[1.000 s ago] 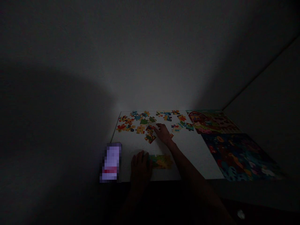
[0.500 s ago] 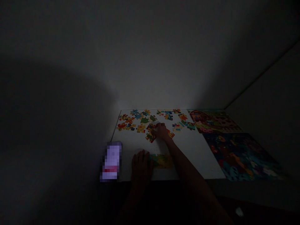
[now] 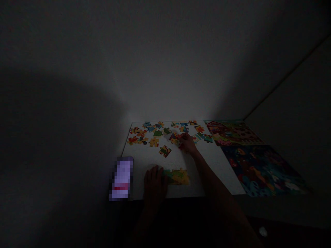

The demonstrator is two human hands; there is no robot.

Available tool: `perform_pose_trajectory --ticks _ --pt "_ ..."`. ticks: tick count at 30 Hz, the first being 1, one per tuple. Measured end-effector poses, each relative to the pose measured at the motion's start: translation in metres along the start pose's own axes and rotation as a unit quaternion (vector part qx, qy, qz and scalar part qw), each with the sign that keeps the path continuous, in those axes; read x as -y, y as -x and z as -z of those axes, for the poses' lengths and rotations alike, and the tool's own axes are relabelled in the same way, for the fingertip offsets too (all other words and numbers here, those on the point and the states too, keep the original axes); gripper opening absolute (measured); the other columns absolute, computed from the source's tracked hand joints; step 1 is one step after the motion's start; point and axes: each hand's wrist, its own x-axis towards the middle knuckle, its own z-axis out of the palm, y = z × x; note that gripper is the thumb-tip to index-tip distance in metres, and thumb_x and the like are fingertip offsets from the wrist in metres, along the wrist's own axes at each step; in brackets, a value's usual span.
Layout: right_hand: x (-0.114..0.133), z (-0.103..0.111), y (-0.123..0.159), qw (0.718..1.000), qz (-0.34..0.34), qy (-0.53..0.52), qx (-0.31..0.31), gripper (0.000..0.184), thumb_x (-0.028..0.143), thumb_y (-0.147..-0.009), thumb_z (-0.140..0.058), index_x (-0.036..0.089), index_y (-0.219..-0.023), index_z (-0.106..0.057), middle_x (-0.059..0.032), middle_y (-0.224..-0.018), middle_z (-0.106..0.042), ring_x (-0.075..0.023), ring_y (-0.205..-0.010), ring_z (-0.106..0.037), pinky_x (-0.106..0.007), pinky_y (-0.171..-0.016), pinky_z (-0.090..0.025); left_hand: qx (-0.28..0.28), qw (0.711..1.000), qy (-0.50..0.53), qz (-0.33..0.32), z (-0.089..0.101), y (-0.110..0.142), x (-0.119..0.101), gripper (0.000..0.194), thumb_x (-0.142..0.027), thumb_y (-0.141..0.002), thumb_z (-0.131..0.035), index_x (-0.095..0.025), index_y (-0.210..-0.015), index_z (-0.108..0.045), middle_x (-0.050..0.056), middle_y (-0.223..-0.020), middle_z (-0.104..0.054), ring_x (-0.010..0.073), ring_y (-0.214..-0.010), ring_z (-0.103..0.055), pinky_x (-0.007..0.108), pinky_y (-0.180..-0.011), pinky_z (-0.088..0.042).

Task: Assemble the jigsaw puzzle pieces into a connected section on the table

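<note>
The scene is dim. My right hand reaches over the white table and pinches a red and yellow puzzle piece at its right edge. A single puzzle piece lies just nearer to me, apart from the fingers. My left hand rests flat near the front edge, fingers stretched out. It touches or partly covers the left end of a joined green and yellow puzzle strip.
Several loose puzzle pieces lie scattered along the back of the table. On the right are a farm picture puzzle and a dark blue picture puzzle. A blurred lit phone is at the left edge. Behind rises a wall.
My right hand has shifted right, and the red and yellow puzzle piece has moved with it. The left hand has stayed beside the joined strip.
</note>
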Motion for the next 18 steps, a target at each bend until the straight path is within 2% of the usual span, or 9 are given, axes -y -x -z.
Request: perform_pose_trajectory --ticks 3,10,18 --pt "-0.001 0.018 0.005 0.999 -0.011 -0.042 -0.003 0.049 0.059 -0.054 -0.079 0.024 -0.075 -0.05 0.0003 -0.077 -0.064 -0.0175 -0.075 -0.063 -0.031 -0.067 -0.051 -0.002 1.0 -0.004 -0.004 0.0 0.0 0.0 0.032 -0.029 -0.095 -0.049 -0.018 -0.12 -0.065 0.014 -0.127 -0.064 0.0294 -0.12 -0.055 0.052 -0.107 -0.041" --pt "0.003 0.045 0.019 0.998 -0.038 -0.042 0.006 0.049 0.059 -0.056 -0.081 0.022 -0.078 -0.058 -0.0027 -0.077 -0.069 -0.0183 -0.069 -0.063 -0.029 -0.056 -0.049 0.001 1.0 -0.003 -0.001 -0.002 -0.001 0.002 0.031 -0.03 -0.095 -0.049 -0.02 -0.119 -0.066 0.013 -0.127 -0.064 0.029 -0.121 -0.056 0.051 -0.106 -0.042" --pt "0.001 0.062 0.027 0.998 -0.029 -0.024 0.053 0.046 0.054 -0.061 -0.079 0.02 -0.09 -0.07 -0.0018 -0.076 -0.071 -0.0192 -0.073 -0.063 -0.033 -0.071 -0.05 0.01 1.0 -0.006 -0.013 0.0 -0.001 0.003 0.03 -0.029 -0.095 -0.05 -0.018 -0.119 -0.064 0.014 -0.128 -0.063 0.0292 -0.122 -0.055 0.05 -0.107 -0.041"
